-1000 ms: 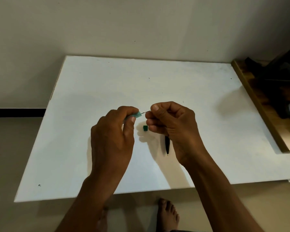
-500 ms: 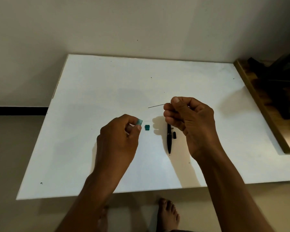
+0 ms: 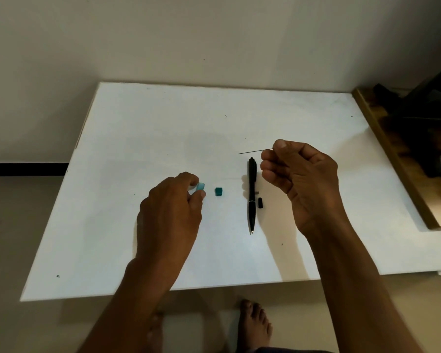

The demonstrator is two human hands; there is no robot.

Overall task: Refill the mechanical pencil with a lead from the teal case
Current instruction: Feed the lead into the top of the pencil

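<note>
— Starting nearest us, what are we seeing?

— We are looking down at a bare foot on the floor below the counter's near edge, partly cut off at the bottom. Above it our left hand is hovering low over the white counter, thumb and fingers pinched together on the teal case; only one pale teal corner is showing, the rest is hidden inside the hand.

— And just beside it?

— A small dark teal cap is lying on the counter, just right of the case and apart from the left hand. Further right the mechanical pencil is lying lengthwise, tip toward us, with a small black cap just beside its barrel. A tiny grey piece next to that is too small for us to make out.

— Where is the lead?

— Our right hand is staying raised right of the pencil, thumb and forefinger clamped on one end of the lead. The thin lead is sticking out leftward, above the pencil's far end and not touching it.

— Farther back?

— A wooden shelf at the right is too dark for us to read, and cut off.
</note>
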